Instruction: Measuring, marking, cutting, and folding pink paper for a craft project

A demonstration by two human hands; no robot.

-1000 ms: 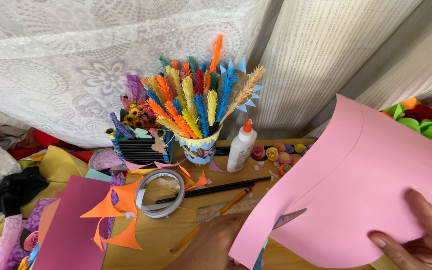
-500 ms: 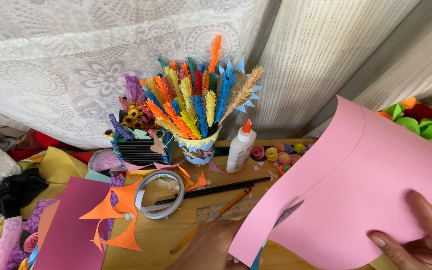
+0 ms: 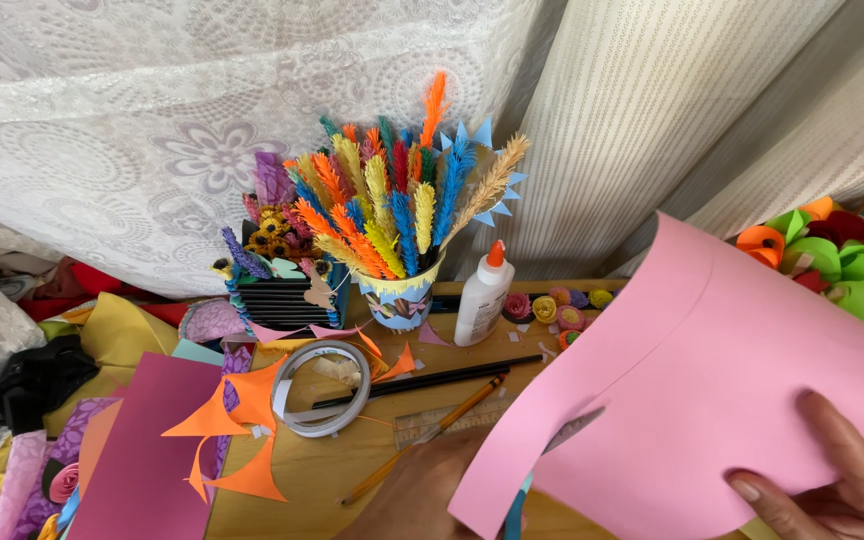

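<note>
Pink paper sheet (image 3: 712,400) pinched by right hand (image 3: 832,490), scissors (image 3: 577,430) cutting it

Wooden table (image 3: 352,470) with tape roll (image 3: 320,401), pencil (image 3: 432,431)

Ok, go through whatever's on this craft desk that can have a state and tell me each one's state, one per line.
Pink paper sheet: held up, curved, partly cut
Scissors: blade showing through the cut
Glue bottle: upright, orange cap on
Tape roll: lying flat
Pencil: lying on the desk
Cup of paper feathers: upright, full
Right hand: gripping the sheet
</note>
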